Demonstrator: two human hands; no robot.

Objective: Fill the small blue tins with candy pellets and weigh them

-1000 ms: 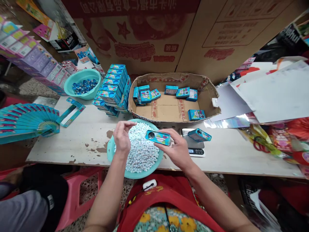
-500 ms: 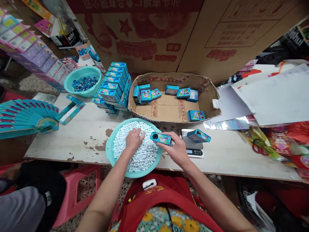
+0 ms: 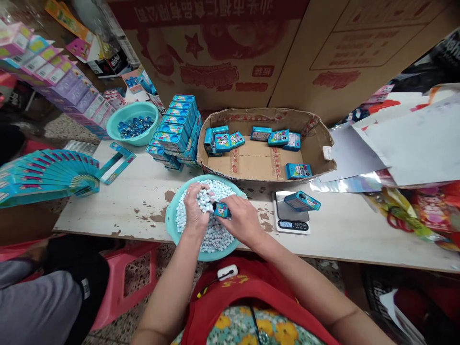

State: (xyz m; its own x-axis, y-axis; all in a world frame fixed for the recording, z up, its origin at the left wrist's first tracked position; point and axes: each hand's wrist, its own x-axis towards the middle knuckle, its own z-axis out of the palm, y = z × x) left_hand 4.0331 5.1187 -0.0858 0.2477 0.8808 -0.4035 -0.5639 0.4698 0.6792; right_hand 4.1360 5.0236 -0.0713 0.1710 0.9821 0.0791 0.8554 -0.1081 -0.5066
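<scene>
Mid-frame, I'm cupping candies (image 3: pixel 204 200) in a half-curled left hand (image 3: pixel 195 211) over the bowl (image 3: pixel 171 225), my right hand (image 3: pixel 243 218) gripping the box (image 3: pixel 222 210) so its hole (image 3: pixel 214 207) is facing them.

Two turquoise bowls (image 3: pixel 210 256), one scale (image 3: pixel 292 218)

A basin (image 3: pixel 171 225) of pellets (image 3: pixel 215 243) is sitting at the near edge of the table (image 3: pixel 345 235), a tray (image 3: pixel 251 165) of small boxes (image 3: pixel 223 143) is lying behind it, a scale (image 3: pixel 293 226) bearing one box (image 3: pixel 302 201) is resting right of the basin, stacked boxes (image 3: pixel 177 127) are standing left of the tray
</scene>
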